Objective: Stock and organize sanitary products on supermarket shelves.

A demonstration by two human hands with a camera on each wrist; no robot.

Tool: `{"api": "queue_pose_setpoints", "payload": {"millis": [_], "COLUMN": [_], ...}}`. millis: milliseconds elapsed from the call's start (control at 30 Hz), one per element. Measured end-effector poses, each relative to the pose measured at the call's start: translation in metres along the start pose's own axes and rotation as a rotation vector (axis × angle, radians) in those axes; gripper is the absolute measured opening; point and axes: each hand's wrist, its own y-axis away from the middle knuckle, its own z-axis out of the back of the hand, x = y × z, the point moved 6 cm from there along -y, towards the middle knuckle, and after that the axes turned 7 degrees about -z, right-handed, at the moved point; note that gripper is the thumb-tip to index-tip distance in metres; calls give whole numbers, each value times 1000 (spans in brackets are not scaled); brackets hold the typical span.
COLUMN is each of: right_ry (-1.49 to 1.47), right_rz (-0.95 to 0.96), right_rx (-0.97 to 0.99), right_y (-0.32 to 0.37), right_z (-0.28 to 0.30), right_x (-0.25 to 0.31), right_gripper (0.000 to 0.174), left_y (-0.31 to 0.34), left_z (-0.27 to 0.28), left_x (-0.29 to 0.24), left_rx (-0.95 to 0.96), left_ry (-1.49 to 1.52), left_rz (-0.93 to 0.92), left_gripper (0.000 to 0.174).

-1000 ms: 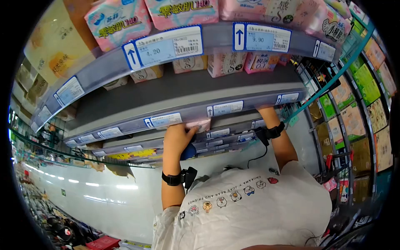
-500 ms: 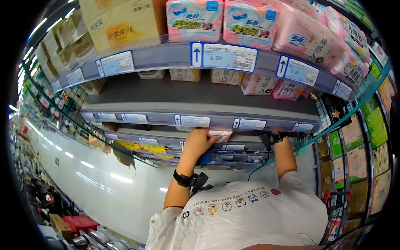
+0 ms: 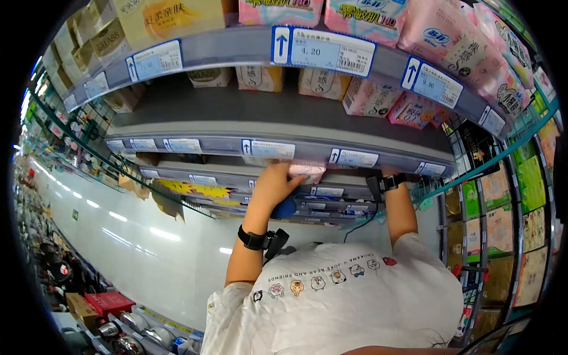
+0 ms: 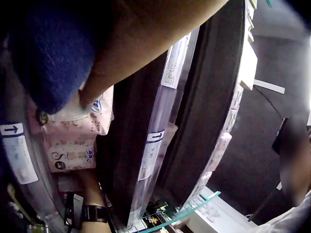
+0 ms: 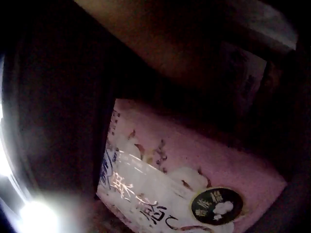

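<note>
In the head view my left hand (image 3: 273,184) is at the front of a lower shelf, its thumb on a pink pack of sanitary pads (image 3: 309,171) that it grips. A blue fabric piece (image 3: 286,207) shows just below this hand. In the left wrist view the same fabric overlaps the pink pack (image 4: 99,119), and a second pink pack (image 4: 73,153) lies beside it. My right hand (image 4: 89,184) reaches in under the shelf above, close to that second pack. Its fingers are lost in shadow. A pink pack (image 5: 194,160) fills much of the right wrist view.
A shelf edge with price labels (image 3: 266,148) runs above both hands. Several packs (image 3: 319,83) stand farther back on the shelf over it, with more packs (image 3: 367,18) above. A green wire side panel (image 3: 491,160) bounds the right. Tissue packs (image 3: 500,228) fill the neighbouring rack.
The right hand has gone deeper under the shelf since one second ago, its wristband now near the edge. The pink pack in my left hand shows more. The head view has shifted.
</note>
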Motion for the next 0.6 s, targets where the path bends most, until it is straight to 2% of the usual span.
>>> {"api": "queue_pose_setpoints", "payload": {"millis": [133,267,367,400,500,600], "right_ry": [0,6,8,11,13,30], "right_rz": [29,87,142,162,233,294], "right_rx": [-2,16,48,60,99,134], "right_y": [4,2,3,5,8,9], "right_z": [11,23,28,29,32,37], "right_x": [-9,-4,9,15,38,58], "right_gripper": [54,54,54,54,54,54], "left_y": [0,0,-1,-1,2,5], "left_z": [-1,1,-1,-4,-1,-8], "left_x": [2,5,6,8,-2,-6], "left_rx": [-19,-112,-115,-59,-12,-90], "left_ry": [95,50,27,45,5,-49], "left_rz": [27,-187,-192,-97,-82,-153], "left_gripper": [44,43,42,43,37,41]}}
